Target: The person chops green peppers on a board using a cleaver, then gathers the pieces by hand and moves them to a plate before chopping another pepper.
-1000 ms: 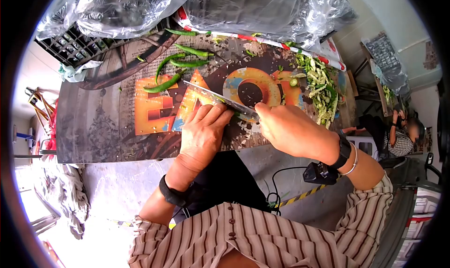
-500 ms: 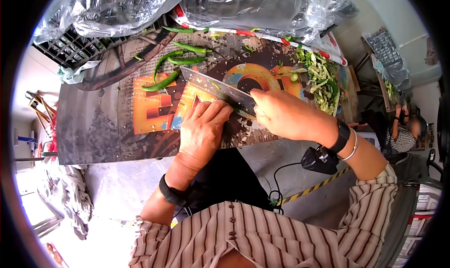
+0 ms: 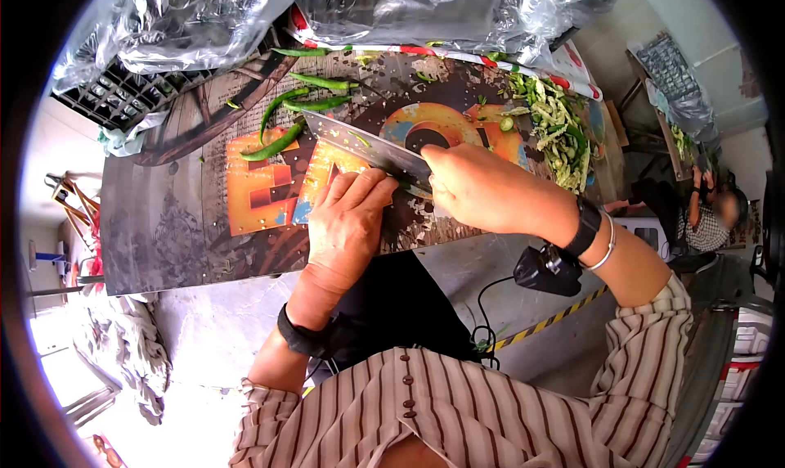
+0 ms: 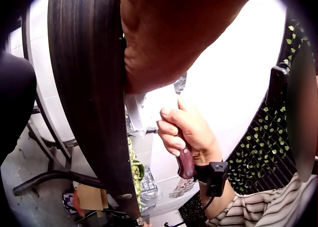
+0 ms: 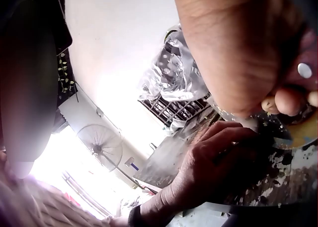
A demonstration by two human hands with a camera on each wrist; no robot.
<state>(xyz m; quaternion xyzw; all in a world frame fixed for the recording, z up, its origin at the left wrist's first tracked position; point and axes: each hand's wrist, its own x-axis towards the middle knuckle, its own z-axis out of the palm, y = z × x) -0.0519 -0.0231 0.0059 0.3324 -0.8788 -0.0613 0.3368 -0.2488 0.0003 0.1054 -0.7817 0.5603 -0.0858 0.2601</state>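
Note:
My right hand (image 3: 486, 188) grips a broad-bladed kitchen knife (image 3: 368, 147) by its handle. The left wrist view shows that handle (image 4: 186, 162) to be dark red, with rivets. Flecks of green stick to the blade, which points left and lies just beyond my left fingertips. My left hand (image 3: 343, 218) is on the table with its fingers bent down over a green chili pepper, mostly hidden by fingers and blade. Several whole green chilies (image 3: 319, 104) lie beyond, at the upper left. A heap of sliced chili (image 3: 560, 132) sits on the right.
The printed wooden table (image 3: 172, 222) has its near edge close to my body. Along the back stand a black crate (image 3: 135, 96) and plastic-covered goods (image 3: 409, 10). Another person (image 3: 702, 222) sits at the far right. A cable (image 3: 482, 312) hangs beneath my right wrist.
The knife has tilted, so its broad face shows where earlier it was seen nearly edge-on. My right hand has shifted slightly up and left; my left hand keeps its place on the table.

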